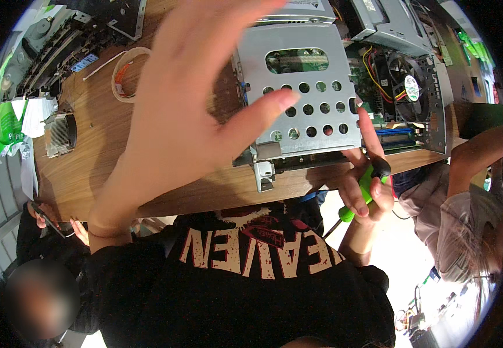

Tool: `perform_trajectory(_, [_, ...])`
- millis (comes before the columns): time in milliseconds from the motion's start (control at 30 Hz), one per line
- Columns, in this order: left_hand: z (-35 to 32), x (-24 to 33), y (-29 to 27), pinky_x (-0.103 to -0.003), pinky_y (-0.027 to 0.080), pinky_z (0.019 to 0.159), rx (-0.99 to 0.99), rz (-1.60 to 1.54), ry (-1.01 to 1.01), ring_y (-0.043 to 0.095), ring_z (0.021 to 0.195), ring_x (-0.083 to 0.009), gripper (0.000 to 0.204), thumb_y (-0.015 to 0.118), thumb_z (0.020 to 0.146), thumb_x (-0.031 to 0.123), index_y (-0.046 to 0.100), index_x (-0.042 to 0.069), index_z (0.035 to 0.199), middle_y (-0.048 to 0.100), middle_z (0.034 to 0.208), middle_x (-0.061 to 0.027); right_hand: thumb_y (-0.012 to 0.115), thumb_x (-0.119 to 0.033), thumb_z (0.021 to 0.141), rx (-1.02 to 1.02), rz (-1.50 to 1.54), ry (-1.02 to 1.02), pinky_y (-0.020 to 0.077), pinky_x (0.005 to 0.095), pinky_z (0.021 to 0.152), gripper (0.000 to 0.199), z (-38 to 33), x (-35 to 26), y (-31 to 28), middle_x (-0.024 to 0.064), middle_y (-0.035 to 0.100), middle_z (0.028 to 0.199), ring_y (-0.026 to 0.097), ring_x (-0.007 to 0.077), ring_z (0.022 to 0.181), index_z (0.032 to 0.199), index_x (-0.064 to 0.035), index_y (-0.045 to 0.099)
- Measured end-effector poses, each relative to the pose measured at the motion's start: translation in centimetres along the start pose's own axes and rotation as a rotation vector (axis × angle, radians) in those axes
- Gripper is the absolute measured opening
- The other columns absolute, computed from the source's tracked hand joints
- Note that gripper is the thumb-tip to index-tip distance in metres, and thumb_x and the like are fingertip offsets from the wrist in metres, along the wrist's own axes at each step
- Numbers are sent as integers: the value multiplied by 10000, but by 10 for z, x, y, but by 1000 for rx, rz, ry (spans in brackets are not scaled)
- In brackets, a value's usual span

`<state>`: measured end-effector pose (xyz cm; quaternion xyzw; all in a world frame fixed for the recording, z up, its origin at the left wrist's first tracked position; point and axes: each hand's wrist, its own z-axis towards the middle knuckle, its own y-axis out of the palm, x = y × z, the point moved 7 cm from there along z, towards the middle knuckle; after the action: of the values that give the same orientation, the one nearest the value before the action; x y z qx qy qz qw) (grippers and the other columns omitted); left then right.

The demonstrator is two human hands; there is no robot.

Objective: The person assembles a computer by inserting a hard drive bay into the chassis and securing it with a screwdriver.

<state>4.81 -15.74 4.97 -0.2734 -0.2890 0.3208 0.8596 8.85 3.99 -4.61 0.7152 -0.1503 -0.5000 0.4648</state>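
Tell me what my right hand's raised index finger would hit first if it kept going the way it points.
Likely the perforated grey metal drive cage: the right hand, gripping a green-handled screwdriver, points its finger at the cage's near right edge. Depth is unclear.

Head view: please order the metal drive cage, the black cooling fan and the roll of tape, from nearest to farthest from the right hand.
From the right hand:
1. Metal drive cage, just above-left of it.
2. Black cooling fan, farther up, at right.
3. Roll of tape, far across on the left.
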Motion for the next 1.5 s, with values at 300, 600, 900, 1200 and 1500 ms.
perform_trajectory(300, [6, -1, 33, -375, 361, 925, -461, 108, -10, 468, 1073, -308, 504, 623, 778, 251, 489, 0, 1194, 453, 1209, -133, 579, -92, 815, 37, 42, 18, 299, 150, 349, 804, -6, 4, 0, 217, 405, 1312, 417, 45, 419, 1417, -108, 46])
perform_trajectory(600, [8, -17, 39, -355, 393, 880, -532, 97, -96, 483, 1026, -277, 562, 704, 712, 292, 489, 7, 1146, 470, 1076, -121, 617, -104, 806, 17, 62, 82, 286, 149, 356, 868, -6, 6, 1, 238, 366, 1331, 399, 43, 406, 1420, -155, 6])
perform_trajectory(900, [36, -1, 2, -281, 415, 802, -373, -416, -228, 528, 902, -130, 350, 670, 727, 55, 527, 15, 1044, 552, 1006, -54, 626, -100, 788, -100, 107, 42, 305, 156, 332, 892, -13, -7, 12, 348, 396, 1240, 430, 51, 383, 1417, -136, -5])
perform_trajectory(1200, [12, 99, -29, -425, 331, 834, 67, 137, 533, 525, 750, -79, 186, 673, 637, 123, 658, 135, 823, 593, 652, 52, 497, -464, 861, 73, -480, -124, 323, 146, 316, 749, -9, -51, 16, 231, 580, 1029, 426, 60, 319, 1301, 94, 262])
perform_trajectory(1500, [-44, 106, -1, -371, 342, 800, -137, 360, 908, 522, 913, -31, 183, 590, 694, 172, 649, 173, 868, 582, 835, 71, 612, -299, 762, 151, -518, 28, 324, 127, 320, 693, 10, -50, 9, 213, 620, 914, 424, 38, 358, 1295, 39, 327])
